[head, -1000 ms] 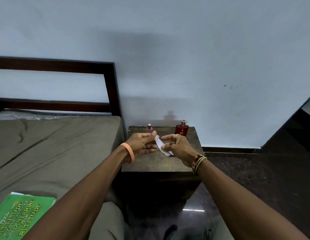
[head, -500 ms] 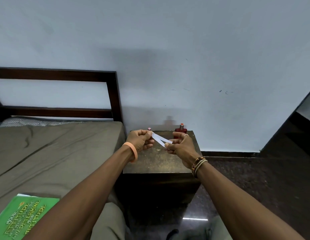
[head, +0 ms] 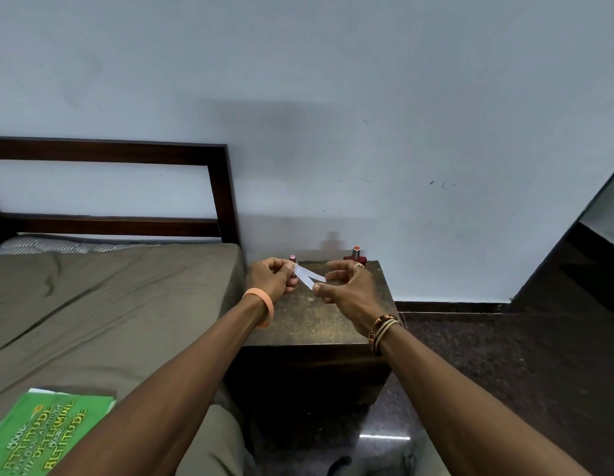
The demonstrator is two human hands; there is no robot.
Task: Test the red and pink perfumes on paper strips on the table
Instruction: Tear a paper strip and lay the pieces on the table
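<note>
Paper strips (head: 308,274) fanned wider | left hand (head: 269,280) pinches one end | right hand (head: 348,292) pinches tips

The strips (head: 310,273), bunched a second ago, now fan into a V between left hand (head: 269,280) and right hand (head: 350,292).

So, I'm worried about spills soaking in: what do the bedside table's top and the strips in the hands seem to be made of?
The table top is probably wood or a wood laminate. It is dark brown, dull and mottled with pale scuffs, so the look leaves it open. The paper strips look like thin, white, matte paper, bending slightly where the left hand and right hand pinch them.
</note>
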